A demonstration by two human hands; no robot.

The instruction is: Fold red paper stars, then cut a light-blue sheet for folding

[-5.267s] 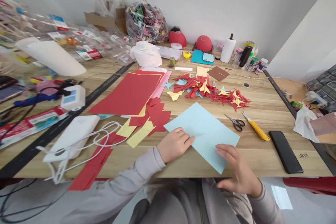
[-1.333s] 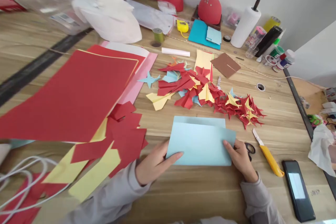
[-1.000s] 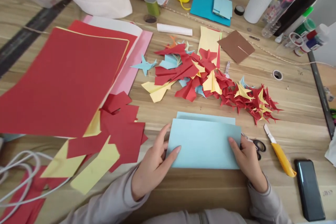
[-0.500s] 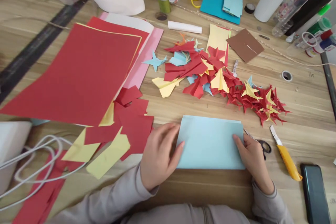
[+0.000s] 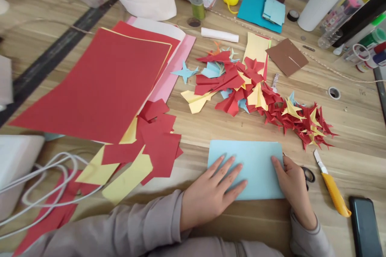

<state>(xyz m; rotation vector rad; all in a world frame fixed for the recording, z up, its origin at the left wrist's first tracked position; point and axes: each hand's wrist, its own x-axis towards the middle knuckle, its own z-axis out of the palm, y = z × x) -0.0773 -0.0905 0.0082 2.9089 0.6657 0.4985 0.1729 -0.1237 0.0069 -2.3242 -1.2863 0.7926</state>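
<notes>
A light blue sheet of paper [image 5: 256,168], apparently folded, lies in front of me near the table's front edge. My left hand [image 5: 211,192] rests on its left part, palm down with the fingers spread. At the paper's right edge, my right hand [image 5: 291,176] pinches it, thumb on top and the other fingers curled at the side. Scissors [image 5: 308,176] with black handles lie partly hidden behind my right hand. Just right of them is a cutter knife [image 5: 334,192] with a yellow handle and its blade out.
Folded paper pieces [image 5: 256,92] in red, yellow and blue are heaped beyond the blue paper. Large red sheets [image 5: 99,84] and paper offcuts [image 5: 159,144] cover the left. White cables [image 5: 57,184] loop at lower left. A phone [image 5: 366,225] lies at lower right.
My left hand has moved from the blue paper's left edge onto its top and spread its fingers. The paper's edges now look lined up. My right hand stays at the right edge.
</notes>
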